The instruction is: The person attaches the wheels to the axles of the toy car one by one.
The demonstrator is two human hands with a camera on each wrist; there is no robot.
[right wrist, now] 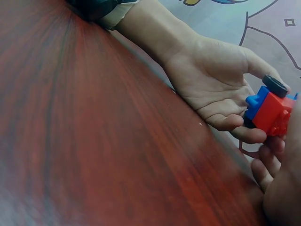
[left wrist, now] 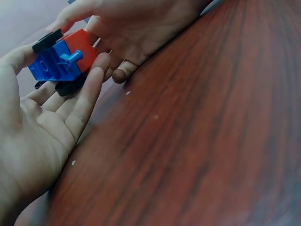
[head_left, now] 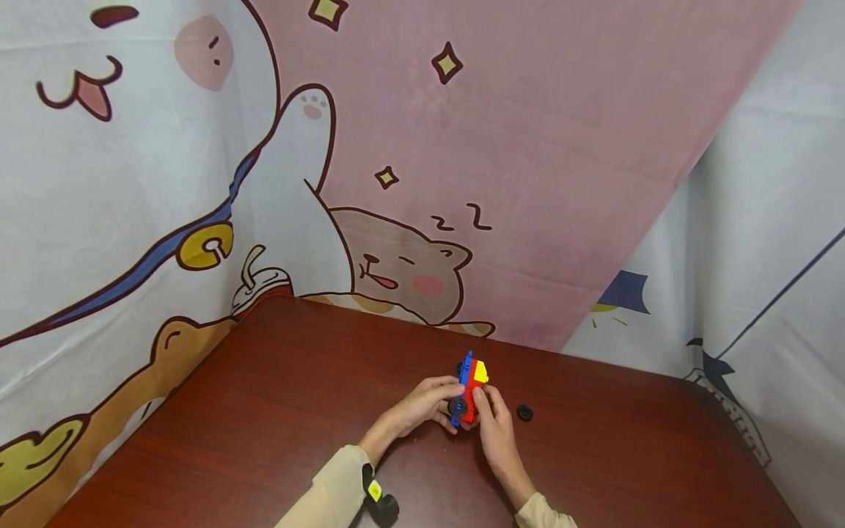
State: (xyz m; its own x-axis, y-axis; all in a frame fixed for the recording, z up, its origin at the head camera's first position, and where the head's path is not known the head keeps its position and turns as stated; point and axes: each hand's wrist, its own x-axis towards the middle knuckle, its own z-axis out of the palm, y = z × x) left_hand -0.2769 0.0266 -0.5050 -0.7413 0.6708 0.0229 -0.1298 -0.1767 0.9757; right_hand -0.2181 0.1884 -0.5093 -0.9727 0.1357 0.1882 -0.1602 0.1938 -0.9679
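Note:
A small toy car point(head_left: 472, 381) with a blue base, red body, yellow top block and black wheels is held on its side above the table. My left hand point(head_left: 425, 401) grips it from the left, with thumb and fingers about the wheels at one end. On the red side, my right hand point(head_left: 498, 433) holds the body between thumb and fingers. The left wrist view shows the car's blue end point(left wrist: 56, 63) with a peg sticking out. From the right wrist, the red body point(right wrist: 268, 113) and one black wheel point(right wrist: 275, 86) are visible; my fingers partly hide the rest.
A loose black wheel point(head_left: 524, 412) lies on the dark red wooden table point(head_left: 290, 396), right of my right hand. Cartoon-printed cloth point(head_left: 528, 183) hangs behind and beside the table. A black strap point(head_left: 378, 499) is around my left wrist.

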